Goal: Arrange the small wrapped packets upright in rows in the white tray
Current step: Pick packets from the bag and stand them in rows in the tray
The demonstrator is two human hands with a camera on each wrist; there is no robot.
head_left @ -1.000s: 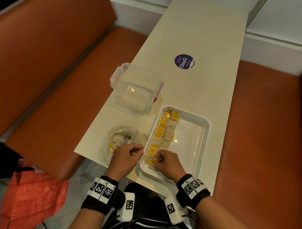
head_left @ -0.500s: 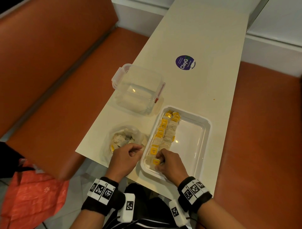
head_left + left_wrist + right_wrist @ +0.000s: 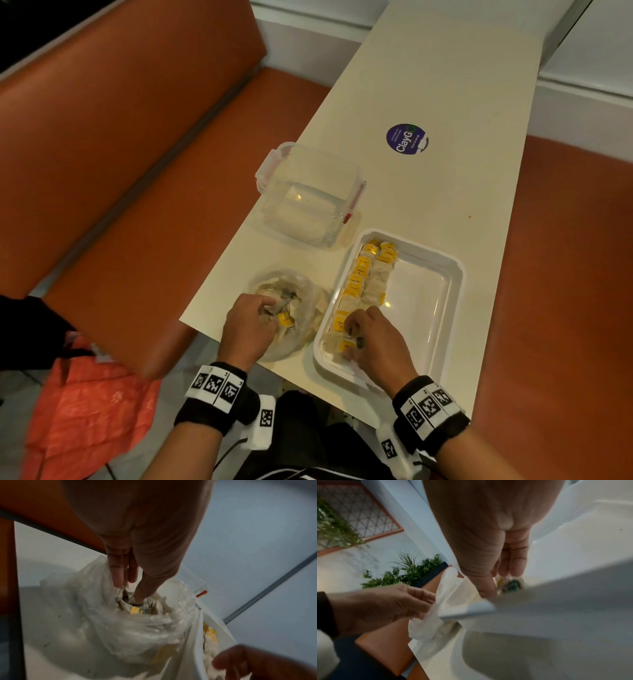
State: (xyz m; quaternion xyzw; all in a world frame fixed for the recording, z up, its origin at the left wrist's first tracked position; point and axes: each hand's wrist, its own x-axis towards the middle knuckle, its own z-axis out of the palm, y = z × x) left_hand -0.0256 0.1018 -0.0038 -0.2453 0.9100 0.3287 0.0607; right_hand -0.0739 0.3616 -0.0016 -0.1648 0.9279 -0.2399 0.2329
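Observation:
The white tray [image 3: 459, 274] lies at the table's near end with two rows of yellow-and-white wrapped packets [image 3: 370, 274] upright along its left wall. My right hand [image 3: 352, 332] is at the near end of those rows, thumb and fingers curled round a packet [image 3: 511, 584]. A clear plastic bag [image 3: 308, 308] of loose packets lies left of the tray. My left hand [image 3: 270, 305] reaches into the bag [image 3: 120, 622]. In the left wrist view its fingertips [image 3: 118, 582] and thumb close on a crumpled white packet [image 3: 126, 593].
A clear lidded container [image 3: 308, 198] stands just beyond the bag. A round purple sticker [image 3: 407, 138] is farther up the table. Orange benches flank the table, and a red bag [image 3: 85, 411] lies on the floor at the left. The tray's right half is bare.
My left hand has left the tray's near-left corner and gone left into the bag. My right hand stays at the near end of the rows, shifted slightly.

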